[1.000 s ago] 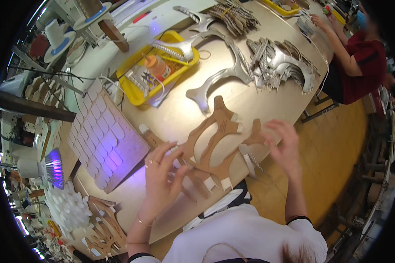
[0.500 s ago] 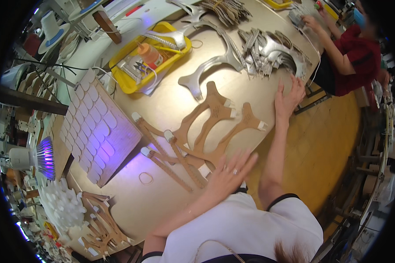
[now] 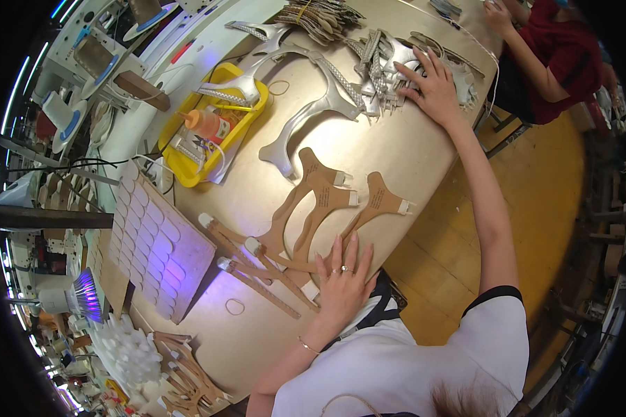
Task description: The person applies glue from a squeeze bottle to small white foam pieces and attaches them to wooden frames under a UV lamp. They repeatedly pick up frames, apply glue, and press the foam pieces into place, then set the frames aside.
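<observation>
My right hand (image 3: 435, 90) reaches to the far right, fingers spread over a heap of silver leather-like strap pieces (image 3: 377, 73) with braided bands. My left hand (image 3: 346, 283) lies flat by the near table edge, fingers apart. Its fingertips touch or nearly touch the lower ends of brown curved, forked pieces (image 3: 335, 200) with white tabs. These brown pieces lie spread and overlapping in the middle. Beyond them lies a curved silver strap piece (image 3: 313, 118), joined to or overlapping others that run toward a yellow tray.
The yellow tray (image 3: 165, 147) holds an orange bottle (image 3: 205, 124) and snips. A board of rounded pale pieces (image 3: 146, 243) stands left, near a lit lamp (image 3: 83, 295). White pieces (image 3: 129, 347) and brown straps (image 3: 191, 379) sit lower left. A co-worker (image 3: 560, 62) works far right.
My right hand has moved from the table's right edge up onto the silver heap. My left hand has settled flat beside the brown pieces. The whole view has shifted slightly.
</observation>
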{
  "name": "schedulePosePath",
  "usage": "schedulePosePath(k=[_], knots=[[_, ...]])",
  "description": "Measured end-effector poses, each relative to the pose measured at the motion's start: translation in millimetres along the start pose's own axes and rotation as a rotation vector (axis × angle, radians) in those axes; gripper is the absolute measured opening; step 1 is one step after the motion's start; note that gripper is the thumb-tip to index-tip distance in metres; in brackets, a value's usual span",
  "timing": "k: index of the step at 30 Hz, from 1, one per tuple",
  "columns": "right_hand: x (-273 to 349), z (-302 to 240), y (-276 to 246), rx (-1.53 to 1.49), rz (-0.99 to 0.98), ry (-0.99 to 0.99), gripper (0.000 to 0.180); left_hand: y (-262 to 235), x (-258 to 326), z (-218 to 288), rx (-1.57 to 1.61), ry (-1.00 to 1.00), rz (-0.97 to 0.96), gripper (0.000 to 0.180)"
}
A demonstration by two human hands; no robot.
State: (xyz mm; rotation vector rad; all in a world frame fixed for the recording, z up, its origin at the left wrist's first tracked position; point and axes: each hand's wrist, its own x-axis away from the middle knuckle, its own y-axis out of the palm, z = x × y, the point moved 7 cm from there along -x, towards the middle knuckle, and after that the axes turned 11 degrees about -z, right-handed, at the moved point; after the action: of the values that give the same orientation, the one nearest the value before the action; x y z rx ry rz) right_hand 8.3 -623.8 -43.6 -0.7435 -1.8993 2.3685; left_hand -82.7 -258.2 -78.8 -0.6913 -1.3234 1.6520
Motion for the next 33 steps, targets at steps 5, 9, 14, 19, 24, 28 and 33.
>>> schedulePosePath(k=[5, 9, 14, 19, 24, 28, 33], knots=[[-19, 23, 19, 0.009, 0.080, 0.025, 0.050, -5, 0, 0, -0.006, 0.005, 0.042, 0.055], [-21, 22, 23, 0.051, 0.115, 0.051, 0.049, -8, -1, -1, 0.074, 0.022, 0.053, 0.055], [16, -10, -15, -0.023, 0.183, 0.189, 0.050, -12, -1, -3, 0.129, 0.038, 0.070, 0.055], [138, -48, -32, -0.076, 0.035, 0.851, 0.063, -11, -3, -4, 0.165, 0.070, 0.077, 0.054], [168, -43, 3, -0.942, 0.218, 1.016, 0.076, -6, -5, -3, 0.150, 0.097, 0.063, 0.054], [167, -39, 3, -0.862, 0.162, 1.034, 0.079, -8, -6, 1, 0.135, 0.115, 0.097, 0.055], [173, -41, -2, -0.925, 0.041, 1.102, 0.084, -8, -8, 6, 0.059, 0.109, 0.067, 0.054]])
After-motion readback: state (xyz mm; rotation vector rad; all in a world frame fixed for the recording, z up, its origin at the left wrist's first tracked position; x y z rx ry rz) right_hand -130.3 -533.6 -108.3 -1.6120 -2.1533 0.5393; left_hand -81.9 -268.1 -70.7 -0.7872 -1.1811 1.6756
